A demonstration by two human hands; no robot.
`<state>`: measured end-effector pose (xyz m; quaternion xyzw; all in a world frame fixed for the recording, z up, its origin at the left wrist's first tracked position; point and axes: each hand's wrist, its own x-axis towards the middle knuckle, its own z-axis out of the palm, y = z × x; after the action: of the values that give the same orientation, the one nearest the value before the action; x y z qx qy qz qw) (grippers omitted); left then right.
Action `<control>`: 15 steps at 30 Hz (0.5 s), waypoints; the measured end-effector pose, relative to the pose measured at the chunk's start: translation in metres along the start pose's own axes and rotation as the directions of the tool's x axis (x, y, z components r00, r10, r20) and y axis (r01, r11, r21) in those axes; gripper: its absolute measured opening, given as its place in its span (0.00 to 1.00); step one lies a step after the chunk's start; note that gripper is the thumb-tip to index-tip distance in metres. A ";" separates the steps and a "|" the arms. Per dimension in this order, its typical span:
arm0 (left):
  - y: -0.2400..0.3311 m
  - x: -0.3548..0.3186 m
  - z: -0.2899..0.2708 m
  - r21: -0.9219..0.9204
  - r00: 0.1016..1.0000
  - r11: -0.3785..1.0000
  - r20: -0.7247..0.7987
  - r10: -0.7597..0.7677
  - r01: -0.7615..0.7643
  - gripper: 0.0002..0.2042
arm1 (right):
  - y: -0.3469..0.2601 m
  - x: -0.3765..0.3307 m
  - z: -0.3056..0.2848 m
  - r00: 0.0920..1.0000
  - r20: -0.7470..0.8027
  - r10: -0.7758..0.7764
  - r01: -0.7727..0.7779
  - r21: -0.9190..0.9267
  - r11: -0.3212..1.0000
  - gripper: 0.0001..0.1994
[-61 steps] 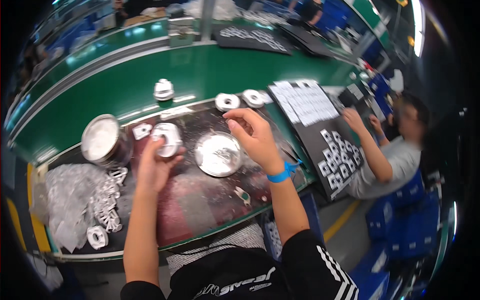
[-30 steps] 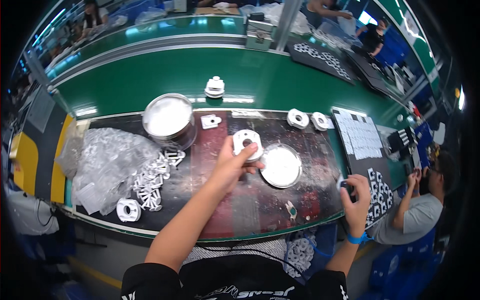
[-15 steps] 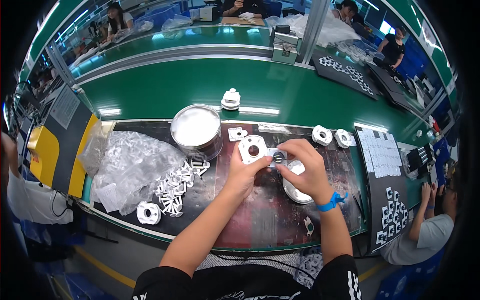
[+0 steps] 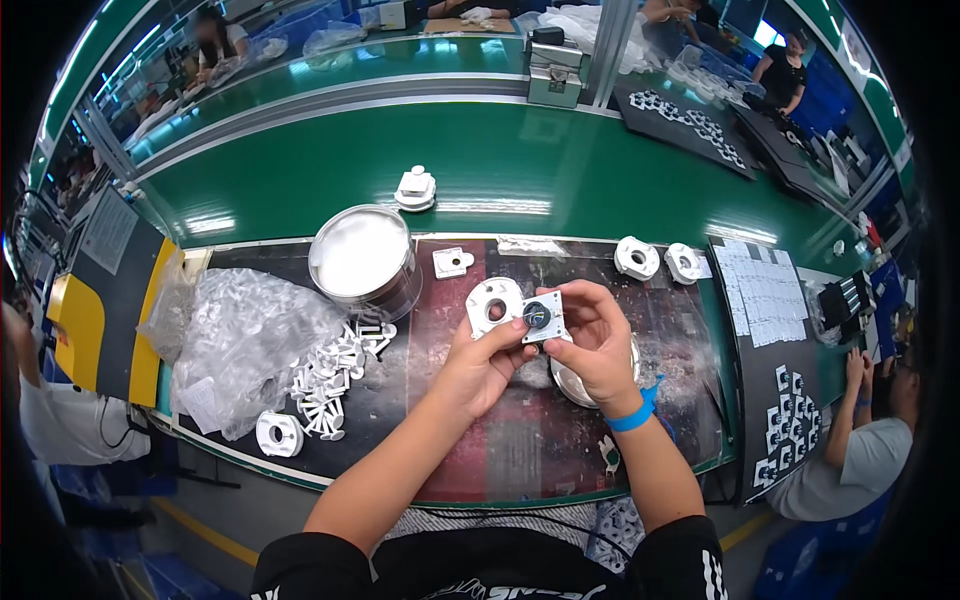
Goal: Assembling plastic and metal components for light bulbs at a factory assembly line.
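Note:
My left hand grips a white round plastic housing with a hole in its middle. Between the fingers of my right hand is a small white square plate with a dark round part at its centre. My left thumb presses against this plate's near left side, so the two pieces are side by side, close together. Partly hidden beneath my right hand lies a round, white-topped thing. A flat white plastic piece rests on the dark mat beyond my left hand.
At left, a clear plastic bag of white parts lies beside loose white pegs and a housing. A large round tub stands behind them. Two more housings sit far right, near a dark board carrying paper sheets and several small parts.
The square plate has moved slightly left and tilted, its face now showing more fully. The housing has shifted slightly left in my left hand. The whole view has shifted a little.

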<state>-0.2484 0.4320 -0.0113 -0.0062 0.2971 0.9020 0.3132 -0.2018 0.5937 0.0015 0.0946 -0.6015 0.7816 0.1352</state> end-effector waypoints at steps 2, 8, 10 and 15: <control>0.000 0.000 0.003 -0.002 1.000 1.000 0.008 -0.005 0.005 0.18 | 0.002 -0.001 -0.002 1.000 0.009 0.011 -0.011 -0.024 1.000 0.30; 0.004 -0.001 0.005 0.009 0.998 0.999 0.044 -0.053 0.053 0.18 | 0.000 0.000 0.004 0.999 0.024 0.033 -0.033 -0.007 0.999 0.28; 0.004 -0.002 0.008 0.012 0.996 0.997 0.059 -0.073 0.072 0.18 | 0.000 -0.001 0.002 0.999 0.021 0.028 -0.028 0.019 0.999 0.28; 0.007 -0.006 0.012 0.237 0.999 0.971 -0.004 -0.044 0.043 0.20 | -0.010 0.003 -0.007 0.997 -0.038 -0.074 0.075 0.022 0.997 0.26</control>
<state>-0.2454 0.4308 0.0031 0.0251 0.4021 0.8531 0.3315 -0.2010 0.6026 0.0094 0.1039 -0.5857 0.7847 0.1741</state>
